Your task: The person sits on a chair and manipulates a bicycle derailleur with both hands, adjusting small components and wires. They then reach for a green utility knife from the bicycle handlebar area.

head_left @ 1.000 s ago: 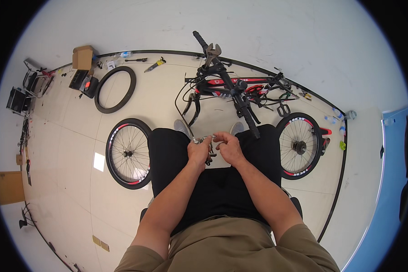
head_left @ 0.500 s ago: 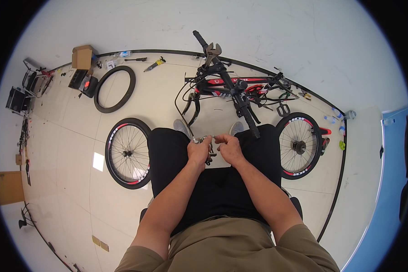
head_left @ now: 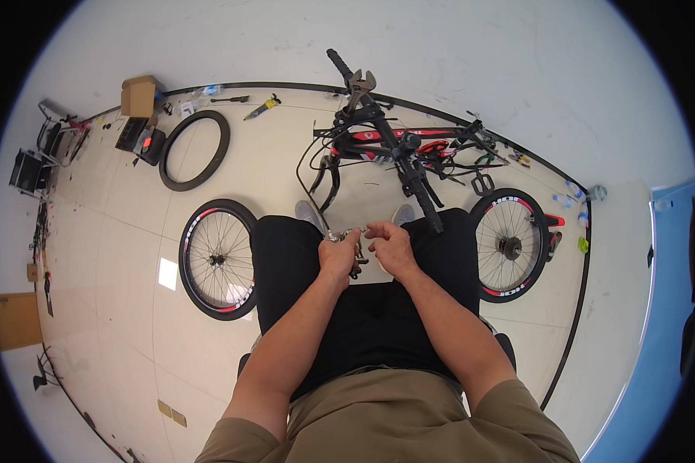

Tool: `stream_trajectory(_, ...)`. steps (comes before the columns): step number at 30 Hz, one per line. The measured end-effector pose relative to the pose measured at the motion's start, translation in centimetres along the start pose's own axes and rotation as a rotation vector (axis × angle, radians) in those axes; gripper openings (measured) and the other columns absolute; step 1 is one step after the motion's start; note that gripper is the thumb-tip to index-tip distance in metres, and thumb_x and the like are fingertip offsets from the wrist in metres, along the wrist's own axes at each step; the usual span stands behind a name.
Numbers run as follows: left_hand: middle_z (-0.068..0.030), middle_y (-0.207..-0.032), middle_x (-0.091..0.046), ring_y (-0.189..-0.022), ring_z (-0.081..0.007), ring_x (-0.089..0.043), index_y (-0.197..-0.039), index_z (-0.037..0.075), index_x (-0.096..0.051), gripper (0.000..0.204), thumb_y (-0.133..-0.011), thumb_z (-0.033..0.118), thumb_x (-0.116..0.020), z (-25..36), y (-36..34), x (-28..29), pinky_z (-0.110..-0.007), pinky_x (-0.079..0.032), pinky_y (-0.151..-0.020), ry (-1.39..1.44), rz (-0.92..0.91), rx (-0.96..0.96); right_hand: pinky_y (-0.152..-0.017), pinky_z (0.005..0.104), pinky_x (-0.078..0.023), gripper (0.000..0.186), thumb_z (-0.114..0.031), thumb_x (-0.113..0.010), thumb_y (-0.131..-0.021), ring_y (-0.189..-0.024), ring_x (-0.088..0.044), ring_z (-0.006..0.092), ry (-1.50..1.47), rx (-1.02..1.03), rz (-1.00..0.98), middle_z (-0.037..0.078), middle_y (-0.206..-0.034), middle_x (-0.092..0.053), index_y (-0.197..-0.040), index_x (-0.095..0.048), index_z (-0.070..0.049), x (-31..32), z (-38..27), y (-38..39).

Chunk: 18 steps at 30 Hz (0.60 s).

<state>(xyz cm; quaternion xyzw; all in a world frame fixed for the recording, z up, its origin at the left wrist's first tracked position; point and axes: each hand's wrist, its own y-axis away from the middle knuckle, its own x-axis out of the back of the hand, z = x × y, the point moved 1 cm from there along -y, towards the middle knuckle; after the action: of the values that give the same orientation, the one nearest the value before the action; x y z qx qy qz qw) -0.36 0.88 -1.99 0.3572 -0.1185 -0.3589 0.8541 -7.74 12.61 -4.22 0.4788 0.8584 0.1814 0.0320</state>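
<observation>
My left hand (head_left: 338,255) is closed round a small silver-and-black metal bicycle part (head_left: 357,262), joined to a black cable, between my knees. My right hand (head_left: 390,248) has thumb and forefinger pinched at the part's small silver end on the right, its other fingers curled. Just beyond stands the black and red bicycle frame (head_left: 374,137), tilted, without wheels, its handlebar (head_left: 418,185) angled toward my right knee. An adjustable wrench (head_left: 361,85) sits at the handlebar. Fine detail of the held part is hidden by my fingers.
Wheels flank me at left (head_left: 189,270) and right (head_left: 483,262). A loose tyre (head_left: 170,174), an open cardboard box (head_left: 137,96), a yellow-black tool (head_left: 261,108) and bottles (head_left: 564,201) lie along the wall. A chair (head_left: 29,170) stands at far left.
Both hands keep their hold and place on the metal part. The view has shifted very slightly, so the bicycle and wheels appear a little higher.
</observation>
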Motion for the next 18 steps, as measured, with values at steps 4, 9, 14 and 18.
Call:
stream_trajectory(4,-0.0024,-0.063,-0.053,-0.046,-0.0132,-0.046,-0.076,0.006,-0.058,0.026,-0.088,0.023,-0.072,0.3,0.3,0.0,-0.030,-0.037,-0.041,-0.007,0.006,0.010,-0.066,0.0275,-0.052,0.036,0.003,-0.051,-0.082,-0.071,-0.063,0.0151,-0.101,-0.145,-0.070,0.011,-0.097,-0.070,-0.116,-0.064,0.002,0.1,-2.3,0.6)
stream_trajectory(9,-0.0025,-0.063,-0.053,-0.045,-0.0132,-0.046,-0.075,0.006,-0.058,0.026,-0.088,0.023,-0.072,0.3,0.3,0.0,-0.030,-0.037,-0.041,-0.003,-0.001,0.002,-0.069,0.0267,-0.050,0.041,0.005,-0.047,-0.081,-0.081,-0.062,0.0135,-0.120,-0.005,-0.135,0.008,-0.104,-0.069,-0.118,-0.064,0.000,0.3,-1.3,0.1)
stream_trajectory(14,-0.0024,-0.062,-0.053,-0.046,-0.0131,-0.046,-0.074,0.006,-0.057,0.026,-0.087,0.022,-0.072,0.1,0.1,-0.1,-0.030,-0.037,-0.041,-0.016,0.012,-0.007,-0.073,0.0270,-0.050,0.043,0.007,-0.045,-0.080,-0.091,-0.062,0.0142,-0.107,-0.019,-0.043,0.008,-0.110,-0.068,-0.118,-0.064,-0.001,0.4,-0.6,0.0)
stream_trajectory(18,-0.0023,-0.062,-0.053,-0.046,-0.0130,-0.046,-0.074,0.007,-0.057,0.026,-0.087,0.023,-0.072,0.2,0.3,-0.1,-0.030,-0.037,-0.041,-0.017,0.006,-0.005,-0.072,0.0280,-0.051,0.042,0.005,-0.046,-0.080,-0.089,-0.063,0.0153,-0.078,-0.074,-0.042,0.009,-0.110,-0.068,-0.117,-0.064,0.000,0.4,-0.3,-0.3)
